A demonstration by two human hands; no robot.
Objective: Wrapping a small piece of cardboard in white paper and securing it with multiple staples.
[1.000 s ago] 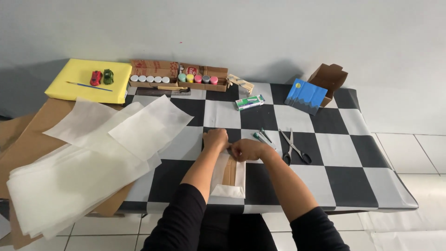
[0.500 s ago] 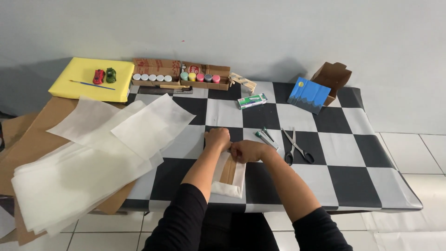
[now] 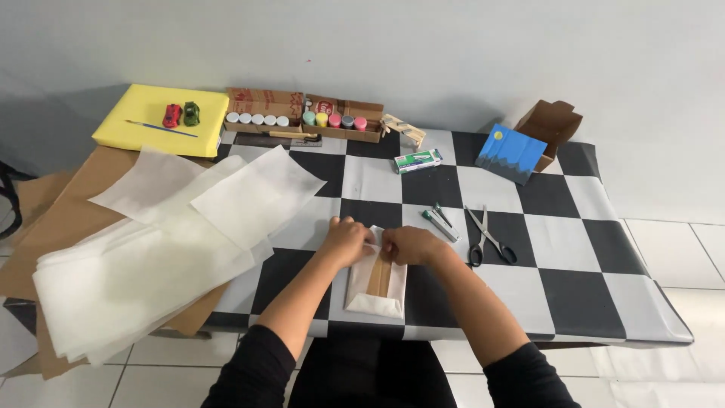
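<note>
We observed that the scene had altered very little across the preceding second: the checkered surface and everything on it kept their places, and only the framing shifted slightly with the head. To our left lay the broad stack of white tissue sheets over brown cardboard, with the yellow foam board behind it carrying two small toy cars and a thin brush. Along the far edge stood a cardboard tray of paint pots, beside it a small green-and-white box, a blue painted card and an open brown carton. Near our right arm rested the scissors and a pen-like tool. At the near edge sat the small parcel, a brown flat item partly wrapped in white paper, where it had been in both earlier views. Our left hand and right hand remained together at its far end, fingers curled down and pinching the paper's top fold; the fingertips themselves were hidden, so we could not tell how tightly they gripped. We judged that the fold at that end was being pressed rather than newly started, the lower flap lying already flat.
</note>
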